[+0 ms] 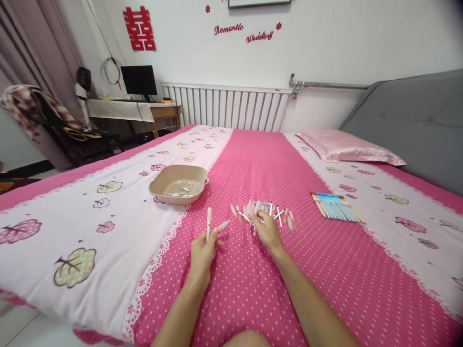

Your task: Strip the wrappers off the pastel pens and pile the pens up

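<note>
My left hand [203,248] is closed around two slim pale pink pen-like sticks [209,220] that point up and forward from its fingers. My right hand [266,229] rests on a loose pile of the same pinkish-white sticks [262,211] spread on the pink dotted bedspread, its fingers curled down into the pile. What the right fingers grip is hidden. A beige square basin [179,183] with small white bits inside sits ahead and to the left of both hands.
A neat row of blue and tan pens [336,206] lies to the right of the pile. A pink pillow [349,147] and grey headboard [415,120] are at far right. The bed edge [72,318] drops off at left; a desk with monitor [139,81] stands beyond.
</note>
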### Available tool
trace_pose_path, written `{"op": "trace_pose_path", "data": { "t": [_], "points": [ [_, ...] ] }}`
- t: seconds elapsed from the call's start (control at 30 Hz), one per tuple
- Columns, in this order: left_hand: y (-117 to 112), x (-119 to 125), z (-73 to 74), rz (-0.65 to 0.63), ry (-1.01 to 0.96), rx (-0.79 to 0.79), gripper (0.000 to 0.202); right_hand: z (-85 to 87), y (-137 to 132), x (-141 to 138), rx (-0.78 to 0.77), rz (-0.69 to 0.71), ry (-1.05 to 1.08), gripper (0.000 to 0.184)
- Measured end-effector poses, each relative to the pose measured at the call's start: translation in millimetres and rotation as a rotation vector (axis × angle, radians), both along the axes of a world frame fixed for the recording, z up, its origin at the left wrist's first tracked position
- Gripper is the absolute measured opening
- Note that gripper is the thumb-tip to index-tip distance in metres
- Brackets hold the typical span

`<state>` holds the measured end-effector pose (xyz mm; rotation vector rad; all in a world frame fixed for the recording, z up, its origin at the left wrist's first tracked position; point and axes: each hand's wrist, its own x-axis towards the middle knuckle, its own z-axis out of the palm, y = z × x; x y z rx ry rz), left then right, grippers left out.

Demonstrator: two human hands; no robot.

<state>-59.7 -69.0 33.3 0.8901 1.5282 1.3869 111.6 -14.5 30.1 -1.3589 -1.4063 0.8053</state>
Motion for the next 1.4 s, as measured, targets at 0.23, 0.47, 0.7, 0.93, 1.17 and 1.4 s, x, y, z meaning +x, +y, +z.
{"op": "trace_pose_path", "data": {
  "t": [0.23, 0.47, 0.7, 0.93, 1.17, 1.4],
  "points": [
    [-2, 2, 4.4, -0.124, -0.032, -0.006, 0.051, -1.2, -21, -36, -0.14, 0.43, 0.158, 0.036],
    [-5, 4, 7.5, -0.24, 0.087, -0.012, 0.045, 0.5, -30, -48, -0.27, 0.402, 0.472, 0.034],
    [-5, 4, 3.8, -0.243, 0.166, 0.045, 0.038, 5.5, -3, -1, -0.162, 0.039, 0.177, 0.032],
    [-4, 3, -2.5, -0.252, 0.189, 0.067, 0.036, -4.3, 18, 53, -0.135, -0.351, -0.701, 0.031],
    [-3, 3, -11.6, -0.257, 0.191, 0.107, 0.034, 5.1, 8, 51, -0.253, -0.428, -0.749, 0.044],
    [-6, 4, -8.6, -0.325, 0.203, 0.144, 0.032, 19.4, -6, 16, 0.012, -0.123, -0.201, 0.039]
  ]
}}
